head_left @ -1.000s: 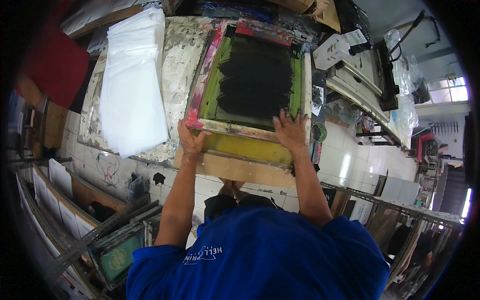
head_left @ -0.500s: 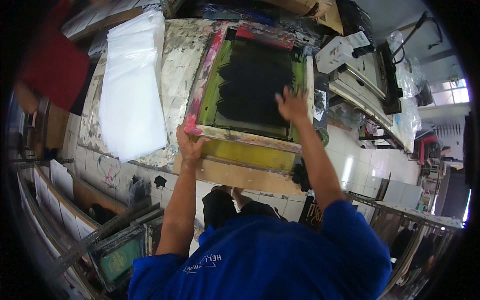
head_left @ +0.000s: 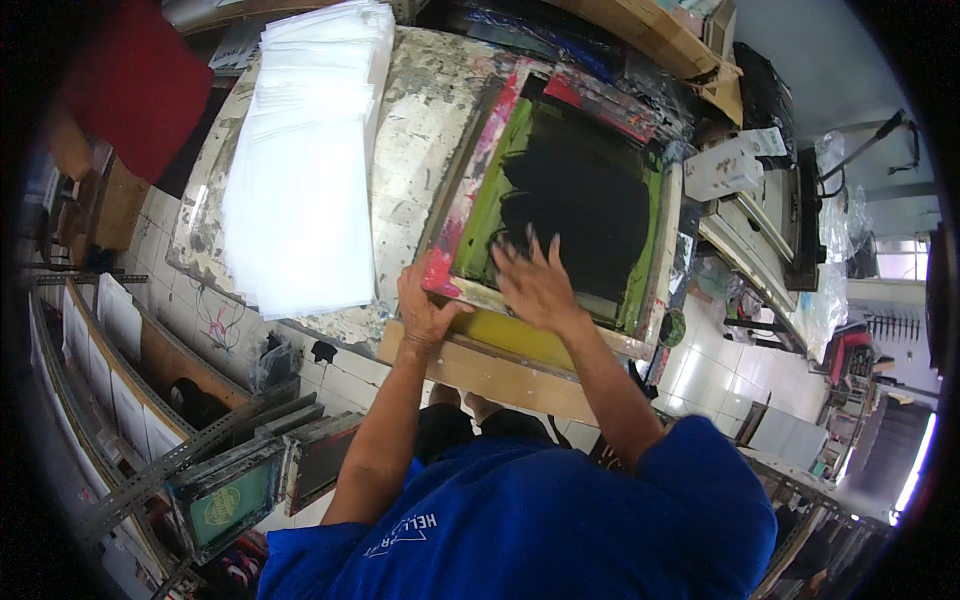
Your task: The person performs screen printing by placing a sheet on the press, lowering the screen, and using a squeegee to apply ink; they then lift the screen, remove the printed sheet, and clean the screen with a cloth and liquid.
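Observation:
A screen printing frame (head_left: 472, 292) lies on the worktable, its rim smeared pink and red. Black ink (head_left: 585, 190) covers most of its mesh, with green along the sides. My left hand (head_left: 425, 312) grips the frame's near left corner, thumb stretched along the near edge. Over the near part of the mesh, my right hand (head_left: 537, 287) is open with fingers spread, slightly blurred and holding nothing. Whether its fingertips touch the mesh I cannot tell. A yellow panel (head_left: 520, 338) shows beneath the frame's near edge, above a light wooden board (head_left: 480, 375).
A fanned stack of white sheets (head_left: 300, 210) lies left on the paint-stained worktable (head_left: 420, 130). Another person in red (head_left: 130, 90) stands at the far left. Framed screens (head_left: 225, 505) lean in a rack at lower left. A white box (head_left: 722, 170) stands at right.
My right hand has moved left and nearer, from the mesh's right side to its near left part. My left hand stays on the corner. The view has shifted.

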`<state>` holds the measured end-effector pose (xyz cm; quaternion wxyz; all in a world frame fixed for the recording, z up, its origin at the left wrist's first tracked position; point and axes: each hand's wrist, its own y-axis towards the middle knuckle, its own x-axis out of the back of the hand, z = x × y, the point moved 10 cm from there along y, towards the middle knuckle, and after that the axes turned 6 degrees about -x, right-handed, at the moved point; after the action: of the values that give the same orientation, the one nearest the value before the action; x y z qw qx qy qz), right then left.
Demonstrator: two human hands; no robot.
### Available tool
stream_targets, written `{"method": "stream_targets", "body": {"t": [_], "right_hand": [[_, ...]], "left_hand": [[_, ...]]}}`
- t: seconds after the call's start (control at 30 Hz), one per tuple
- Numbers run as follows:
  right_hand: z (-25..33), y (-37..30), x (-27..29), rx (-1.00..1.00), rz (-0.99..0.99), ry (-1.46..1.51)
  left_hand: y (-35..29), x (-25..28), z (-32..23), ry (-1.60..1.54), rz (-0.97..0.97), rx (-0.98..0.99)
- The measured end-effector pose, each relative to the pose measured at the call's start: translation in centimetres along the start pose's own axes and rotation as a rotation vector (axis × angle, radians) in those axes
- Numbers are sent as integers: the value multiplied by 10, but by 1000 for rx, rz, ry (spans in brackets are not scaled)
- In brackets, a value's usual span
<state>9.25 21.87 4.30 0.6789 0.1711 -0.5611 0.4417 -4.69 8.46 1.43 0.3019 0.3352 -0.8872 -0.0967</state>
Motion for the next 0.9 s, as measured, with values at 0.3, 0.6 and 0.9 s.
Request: {"method": "stream_targets", "body": {"t": [0.3, 0.6, 0.9], "right_hand": [[-113, 178, 60, -302, -203, -178], [-170, 66, 50, -445, -353, -324], [-46, 88, 39, -345, -428, -173]], "left_hand": [[7, -7, -1, -15, 88, 49], [-2, -11, 3, -45, 103, 52], [3, -9, 3, -22, 91, 61]]}}
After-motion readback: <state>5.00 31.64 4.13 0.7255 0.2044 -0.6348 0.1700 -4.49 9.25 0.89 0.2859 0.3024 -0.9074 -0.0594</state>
